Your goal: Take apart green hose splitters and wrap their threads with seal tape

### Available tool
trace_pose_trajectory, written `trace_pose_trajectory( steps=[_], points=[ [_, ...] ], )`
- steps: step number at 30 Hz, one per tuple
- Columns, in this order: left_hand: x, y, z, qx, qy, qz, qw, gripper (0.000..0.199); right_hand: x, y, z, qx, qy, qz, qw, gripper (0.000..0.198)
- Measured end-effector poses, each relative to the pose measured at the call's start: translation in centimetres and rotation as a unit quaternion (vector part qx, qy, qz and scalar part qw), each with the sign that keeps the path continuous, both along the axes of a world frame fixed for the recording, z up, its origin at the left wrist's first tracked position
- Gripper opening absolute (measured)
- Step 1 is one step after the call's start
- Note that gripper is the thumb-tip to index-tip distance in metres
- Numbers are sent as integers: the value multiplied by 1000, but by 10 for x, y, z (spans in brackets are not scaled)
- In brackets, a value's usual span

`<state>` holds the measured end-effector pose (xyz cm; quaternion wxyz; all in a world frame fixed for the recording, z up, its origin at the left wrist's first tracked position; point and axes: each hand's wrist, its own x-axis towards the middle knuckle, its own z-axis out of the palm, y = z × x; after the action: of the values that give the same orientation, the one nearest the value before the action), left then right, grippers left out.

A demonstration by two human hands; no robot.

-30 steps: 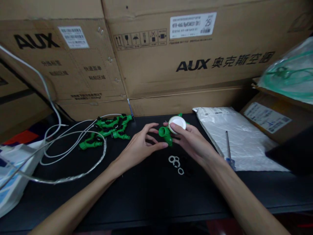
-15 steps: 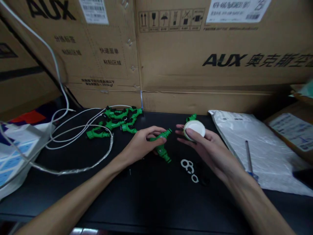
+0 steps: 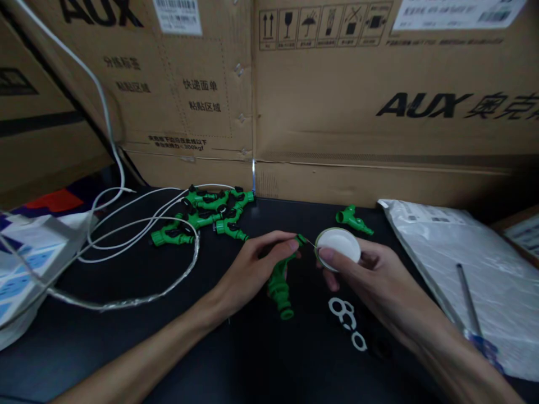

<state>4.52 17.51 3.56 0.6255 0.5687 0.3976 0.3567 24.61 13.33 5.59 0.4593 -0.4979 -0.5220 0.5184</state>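
My left hand [image 3: 269, 255] is closed round a green plastic Y-shaped hose connector [image 3: 279, 289]. One ringed end points down toward me, and another shows at the fingertips. My right hand [image 3: 357, 266] grips a white round disc [image 3: 339, 247] with a yellowish rim, thumb on its face. A thin strand [image 3: 310, 242] spans the short gap between the connector's upper end and the disc's edge. Below my right hand, several white ring washers [image 3: 337, 306] lie on the black tabletop, beside dark rings that are hard to make out. Part of the connector is hidden by my left fingers.
Several green connectors [image 3: 204, 210] are heaped at the back left among looped white cables [image 3: 122, 306]. Another green connector [image 3: 352, 217] lies behind the disc. A white plastic mailer [image 3: 438, 252] with a pen [image 3: 468, 297] is at right. Cardboard boxes [image 3: 315, 106] wall off the back.
My left hand has turned the connector, bringing its upper end toward the disc. Both hands are closer together, and the thin strand now shows between them. The view has shifted slightly.
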Motion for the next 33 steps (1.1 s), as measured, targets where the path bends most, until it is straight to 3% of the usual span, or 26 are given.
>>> trace_pose_trajectory(
  steps=[15, 33],
  points=[
    [6, -14, 2, -58, -46, -11, 997, 36, -6, -7, 1, 45, -42, -33, 998, 24],
    [5, -17, -1, -66, -82, -3, 994, 34, -5, -9, 4, 61, -65, -35, 995, 18]
  ],
)
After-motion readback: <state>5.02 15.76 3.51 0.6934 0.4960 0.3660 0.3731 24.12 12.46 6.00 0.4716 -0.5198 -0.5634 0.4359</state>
